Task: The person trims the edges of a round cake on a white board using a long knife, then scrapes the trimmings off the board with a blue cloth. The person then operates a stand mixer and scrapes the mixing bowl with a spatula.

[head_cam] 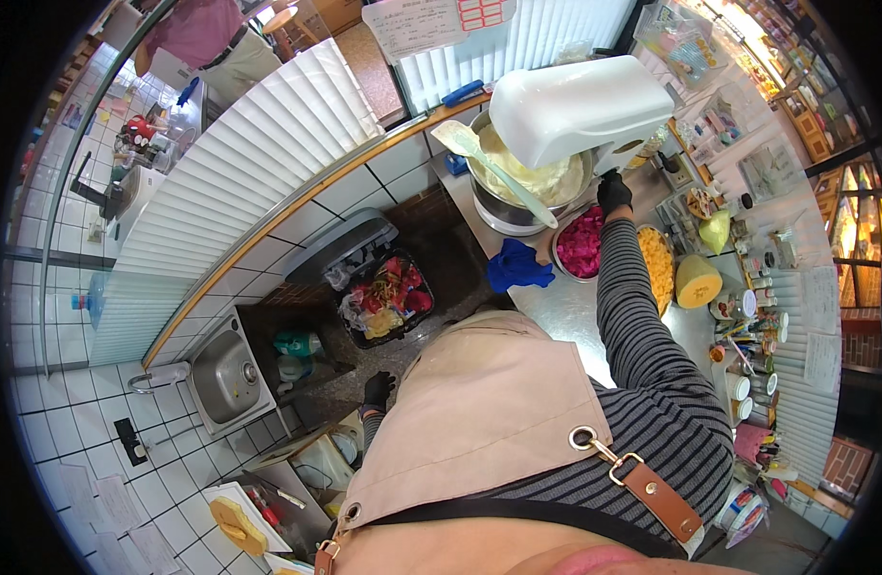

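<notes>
My right hand (615,194), in a black glove, reaches to the side of a white stand mixer (581,108); its fingertips are at a small dark control there, and its grip is unclear. The mixer's metal bowl (509,208) holds a pale, creamy mixture. A pale green spatula (509,180) lies across the bowl's rim. Beside my right forearm are a bowl of magenta fruit cubes (579,244) and a bowl of orange-yellow cubes (656,262). My left hand (378,392), also gloved in black, hangs low beside the apron with its fingers apart and nothing in it.
A blue cloth (520,266) lies at the steel counter's edge. A cut melon (698,282) and several jars stand at the right. An open bin (387,298) holds scraps, and a steel sink (229,374) is at the left. Another person (211,43) stands beyond the partition.
</notes>
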`<state>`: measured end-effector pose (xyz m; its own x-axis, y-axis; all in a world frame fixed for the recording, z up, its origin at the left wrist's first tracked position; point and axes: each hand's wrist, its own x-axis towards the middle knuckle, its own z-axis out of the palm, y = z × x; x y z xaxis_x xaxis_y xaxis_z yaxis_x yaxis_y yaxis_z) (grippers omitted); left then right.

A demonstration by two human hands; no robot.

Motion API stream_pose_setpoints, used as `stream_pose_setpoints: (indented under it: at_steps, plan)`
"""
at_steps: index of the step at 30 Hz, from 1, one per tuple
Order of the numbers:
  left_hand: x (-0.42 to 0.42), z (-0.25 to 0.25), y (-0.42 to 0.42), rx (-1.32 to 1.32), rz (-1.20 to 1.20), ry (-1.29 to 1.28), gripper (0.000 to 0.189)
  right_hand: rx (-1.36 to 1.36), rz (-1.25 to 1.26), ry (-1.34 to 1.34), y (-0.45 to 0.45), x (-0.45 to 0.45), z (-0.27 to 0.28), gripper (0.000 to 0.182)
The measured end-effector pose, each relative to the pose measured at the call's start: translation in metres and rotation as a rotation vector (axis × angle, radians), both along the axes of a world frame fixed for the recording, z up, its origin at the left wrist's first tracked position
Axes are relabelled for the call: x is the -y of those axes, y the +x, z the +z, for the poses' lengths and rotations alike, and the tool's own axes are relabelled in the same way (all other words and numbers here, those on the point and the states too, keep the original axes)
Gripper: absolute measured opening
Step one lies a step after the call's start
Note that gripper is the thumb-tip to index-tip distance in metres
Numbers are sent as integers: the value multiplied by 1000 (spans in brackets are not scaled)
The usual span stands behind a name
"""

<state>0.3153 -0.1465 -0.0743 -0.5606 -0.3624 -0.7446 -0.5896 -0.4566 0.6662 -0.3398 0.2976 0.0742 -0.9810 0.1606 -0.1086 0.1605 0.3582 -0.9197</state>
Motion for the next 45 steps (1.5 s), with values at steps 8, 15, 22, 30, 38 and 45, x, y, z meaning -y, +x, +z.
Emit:
stream_pose_setpoints:
  at_steps: [8, 15, 22, 30, 38, 45]
  plan:
    - [-2, -7, 4, -37, -221, -110, 32, 2, 4, 2, 1, -1, -1, 23]
    - [-10, 7, -1, 87, -4, -44, 33, 3, 17, 6, 0, 2, -2, 24]
    - [-7, 19, -9, 115, 120, 31, 36, 1, 12, 0, 1, -2, -4, 24]
    - [-6, 17, -12, 99, 129, 44, 37, -2, 16, -3, 3, -3, -4, 24]
    - [-8, 18, -11, 85, 11, -42, 32, -7, 22, -1, 2, -3, -5, 25]
    - [-5, 13, -9, 54, 73, 45, 33, -6, 26, -7, 4, -2, -5, 25]
